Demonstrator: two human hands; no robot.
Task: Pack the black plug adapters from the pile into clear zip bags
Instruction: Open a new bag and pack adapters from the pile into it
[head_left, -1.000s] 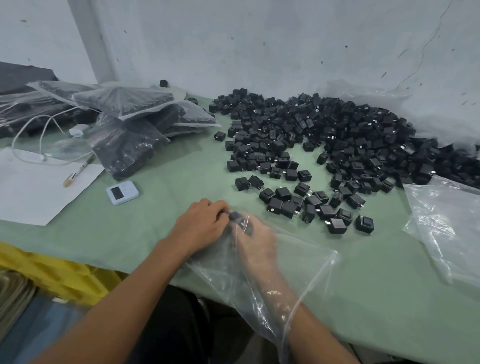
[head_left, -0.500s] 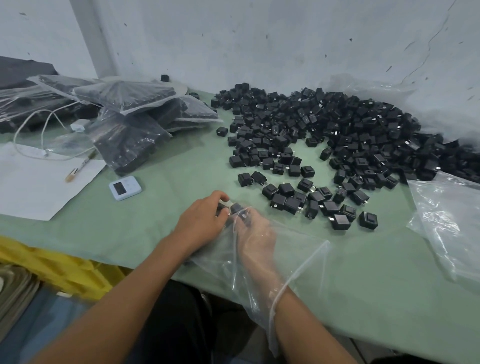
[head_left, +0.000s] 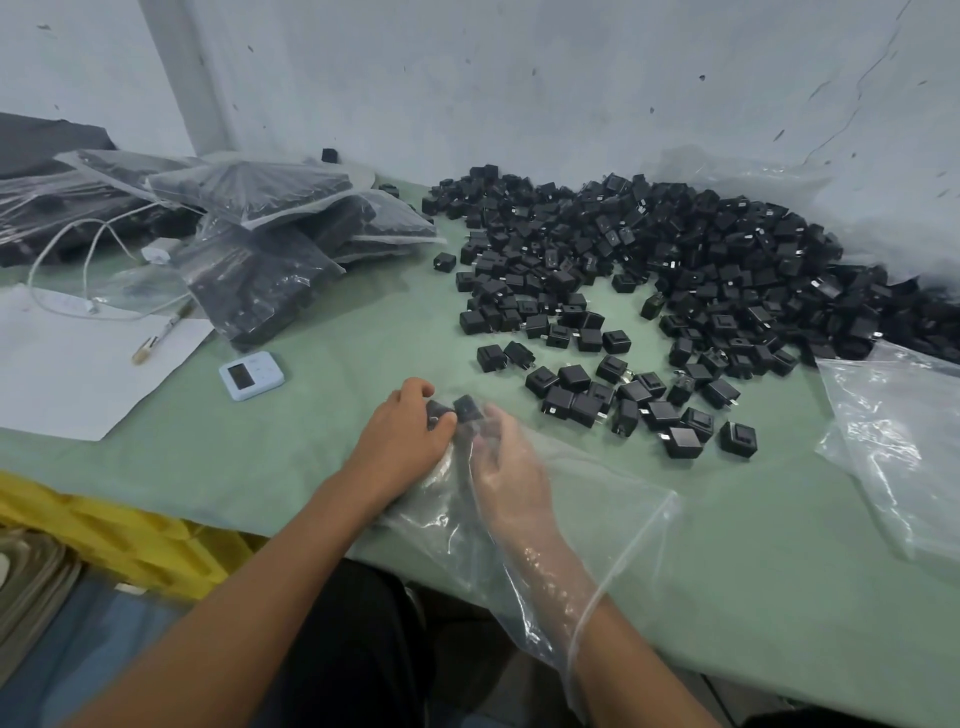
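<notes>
On the green desk (head_left: 311, 467), the right hand (head_left: 511, 467) sits deep inside the clear zip bag (head_left: 597, 509), fingers curled by a black adapter (head_left: 467, 408), grip unclear, while the left hand (head_left: 405, 441) against the bag's left edge pinches a second adapter (head_left: 439, 413), with the pile (head_left: 675, 260) beyond the bag.

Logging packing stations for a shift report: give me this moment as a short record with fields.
Station: green-covered table
Stock: loose pile of black plug adapters, far right
Bag in use: clear plastic zip bag, near edge
Right hand: inside that bag, grasp unclear
Left hand: grips one black adapter at the bag's far end
Packed: filled clear bags, far left
Spare: another clear bag, right
</notes>
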